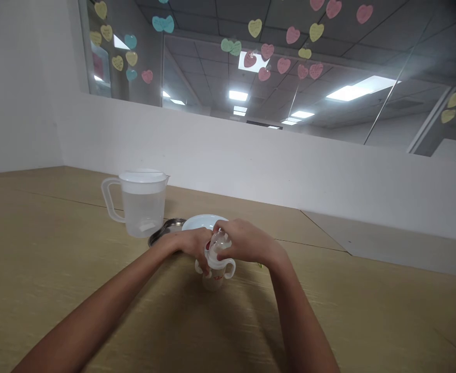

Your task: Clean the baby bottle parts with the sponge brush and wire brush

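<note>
A small clear bottle (213, 281) with two white side handles and red print stands upright on the wooden table. My left hand (196, 246) is closed on its left side, near the collar and left handle. My right hand (241, 241) grips the clear top of the bottle from the right, fingers curled round it. Something red shows between the hands at the top; what it is cannot be made out. Behind the hands are a pale blue-white plate (202, 221) and a metal tray (173, 224), both partly hidden.
A translucent lidded pitcher (144, 204) stands at the left behind the tray, its handle pointing left. A small yellow-green item (260, 265) lies beside my right wrist. The white wall (228, 155) rises behind the table (96, 248), with notes on the glass above.
</note>
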A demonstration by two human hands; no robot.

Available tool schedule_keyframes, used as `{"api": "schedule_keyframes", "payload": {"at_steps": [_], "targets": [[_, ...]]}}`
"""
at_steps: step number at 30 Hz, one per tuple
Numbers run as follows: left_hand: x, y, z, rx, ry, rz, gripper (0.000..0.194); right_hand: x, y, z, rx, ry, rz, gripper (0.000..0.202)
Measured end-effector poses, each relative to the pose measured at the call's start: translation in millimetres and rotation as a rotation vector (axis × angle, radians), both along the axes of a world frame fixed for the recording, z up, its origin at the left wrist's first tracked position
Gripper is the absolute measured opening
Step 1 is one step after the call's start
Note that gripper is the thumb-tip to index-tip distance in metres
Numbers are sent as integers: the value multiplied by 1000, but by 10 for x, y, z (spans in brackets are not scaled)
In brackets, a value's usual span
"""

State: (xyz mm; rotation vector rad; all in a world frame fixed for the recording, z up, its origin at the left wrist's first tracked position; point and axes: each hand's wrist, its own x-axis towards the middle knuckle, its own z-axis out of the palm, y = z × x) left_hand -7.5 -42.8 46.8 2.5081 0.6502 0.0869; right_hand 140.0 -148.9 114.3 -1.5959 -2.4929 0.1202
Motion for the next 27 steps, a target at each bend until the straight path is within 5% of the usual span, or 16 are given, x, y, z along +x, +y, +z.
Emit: {"api": "schedule_keyframes", "payload": {"at_steps": [9,19,27], "targets": [[-1,-73,99,148,44,-36,61,464,13,134,-17,299,-67,40],[3,-80,99,128,71,-30,72,540,620,-267,-83,234,-76,43],[7,-35,69,151,71,-9,58,425,736,-418,-186,181,-53,38]]}}
